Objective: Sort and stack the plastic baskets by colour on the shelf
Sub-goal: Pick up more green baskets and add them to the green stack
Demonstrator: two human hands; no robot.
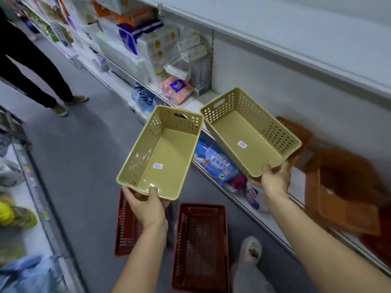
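Holding perforated olive-yellow baskets [167,153] — empty

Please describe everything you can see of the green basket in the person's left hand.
The left green basket is a rectangular tub of pale olive plastic, with rows of holes in its walls and a handle slot in its far end. It is empty, except for a small white sticker on its solid floor. The left hand grips its near short rim, thumb inside. It is held in the air above the aisle floor, tilted toward the camera.
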